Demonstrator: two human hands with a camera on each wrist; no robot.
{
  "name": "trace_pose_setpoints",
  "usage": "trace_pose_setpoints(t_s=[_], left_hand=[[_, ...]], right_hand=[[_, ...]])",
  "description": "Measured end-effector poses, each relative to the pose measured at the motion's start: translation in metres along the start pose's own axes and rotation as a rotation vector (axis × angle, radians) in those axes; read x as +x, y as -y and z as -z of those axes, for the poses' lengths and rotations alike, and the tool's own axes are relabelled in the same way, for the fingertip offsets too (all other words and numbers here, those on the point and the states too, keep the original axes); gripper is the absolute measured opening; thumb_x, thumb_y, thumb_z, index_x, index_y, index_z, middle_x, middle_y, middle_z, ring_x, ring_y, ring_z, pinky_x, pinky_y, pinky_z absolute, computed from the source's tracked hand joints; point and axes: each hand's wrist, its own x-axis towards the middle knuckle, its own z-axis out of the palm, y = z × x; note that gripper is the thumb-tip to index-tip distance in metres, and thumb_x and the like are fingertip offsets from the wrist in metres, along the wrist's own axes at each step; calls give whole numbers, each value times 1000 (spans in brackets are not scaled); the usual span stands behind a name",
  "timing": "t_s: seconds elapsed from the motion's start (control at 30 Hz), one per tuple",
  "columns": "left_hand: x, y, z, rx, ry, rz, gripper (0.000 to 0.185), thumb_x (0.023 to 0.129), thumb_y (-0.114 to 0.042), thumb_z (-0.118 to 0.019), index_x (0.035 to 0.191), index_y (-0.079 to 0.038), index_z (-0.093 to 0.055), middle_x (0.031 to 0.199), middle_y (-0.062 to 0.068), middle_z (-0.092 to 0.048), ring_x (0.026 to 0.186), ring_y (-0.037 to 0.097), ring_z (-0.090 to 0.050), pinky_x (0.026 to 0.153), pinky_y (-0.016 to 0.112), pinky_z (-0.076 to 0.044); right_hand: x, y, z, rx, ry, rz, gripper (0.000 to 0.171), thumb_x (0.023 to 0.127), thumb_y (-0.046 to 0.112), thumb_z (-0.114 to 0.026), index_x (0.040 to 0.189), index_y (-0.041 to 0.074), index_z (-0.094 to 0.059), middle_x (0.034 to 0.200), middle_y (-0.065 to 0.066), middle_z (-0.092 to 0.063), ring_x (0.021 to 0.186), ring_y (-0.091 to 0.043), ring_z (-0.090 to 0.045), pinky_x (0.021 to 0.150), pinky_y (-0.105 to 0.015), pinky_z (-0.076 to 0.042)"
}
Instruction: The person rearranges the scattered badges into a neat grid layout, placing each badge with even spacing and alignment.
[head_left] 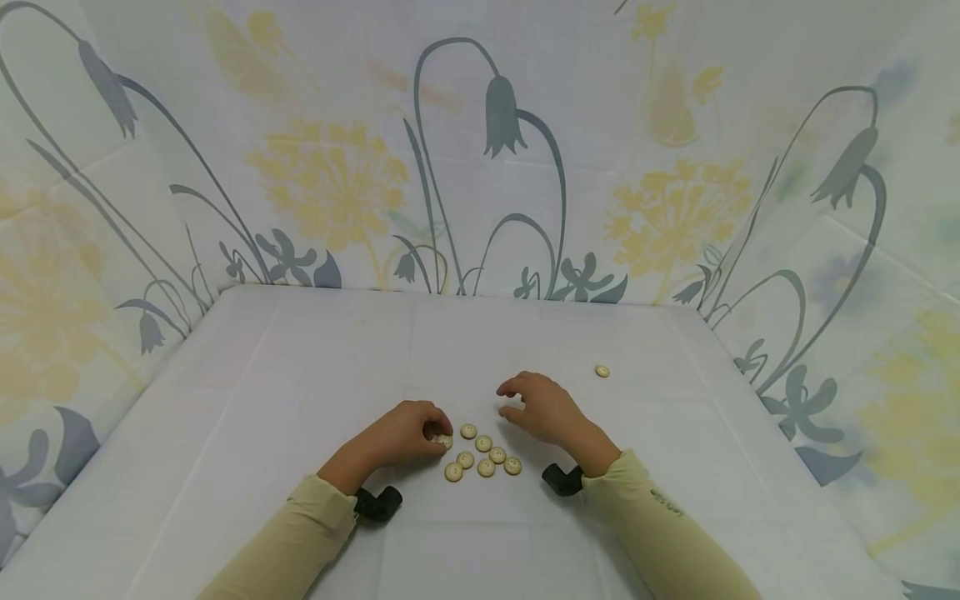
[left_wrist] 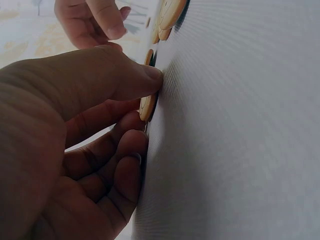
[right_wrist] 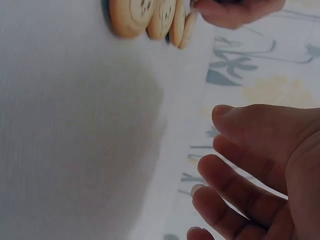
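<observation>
Left hand [head_left: 405, 433] pinches 1 button [head_left: 444, 441] (table-level); right hand [head_left: 542, 408] hovers beside, relaxed.

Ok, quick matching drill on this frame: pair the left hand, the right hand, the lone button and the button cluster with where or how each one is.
1. left hand
2. right hand
3. lone button
4. button cluster

a. on the cloth between the two hands
b. apart, far right on the cloth
c. fingers loose, holding nothing
d. pinching a button at the cloth

Pairs: 1-d, 2-c, 3-b, 4-a
</observation>
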Motion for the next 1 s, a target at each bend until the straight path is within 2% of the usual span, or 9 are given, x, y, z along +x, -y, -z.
trace_pose_setpoints(t_s=[0.37, 0.63, 1.0], left_hand=[[0, -1, 2, -5, 3, -8, 15, 82, -15, -74, 97, -13, -71, 87, -5, -61, 78, 10, -52, 70, 26, -45], [0, -1, 2, -13, 7, -10, 16, 83, -16, -74, 98, -13, -71, 88, -5, -62, 79, 10, -53, 71, 27, -46], [-1, -1, 2, -4, -3, -33, 18, 83, -15, -74, 100, -11, -71, 89, -5, -63, 79, 10, -53, 71, 27, -46]], right_hand=[[3, 16, -10, 14, 66, 83, 25, 88, 25, -70, 111, 15, -70, 104, 2, -66, 100, -18, -61, 87, -38, -50], [3, 28, -16, 32, 121, 110, 27, 90, 28, -68, 112, 13, -71, 108, 0, -67, 104, -21, -61, 87, -40, -50], [6, 36, -23, -13, 148, 119, 25, 89, 29, -68, 109, 15, -74, 101, 2, -66, 93, -17, -61, 78, -33, -50]])
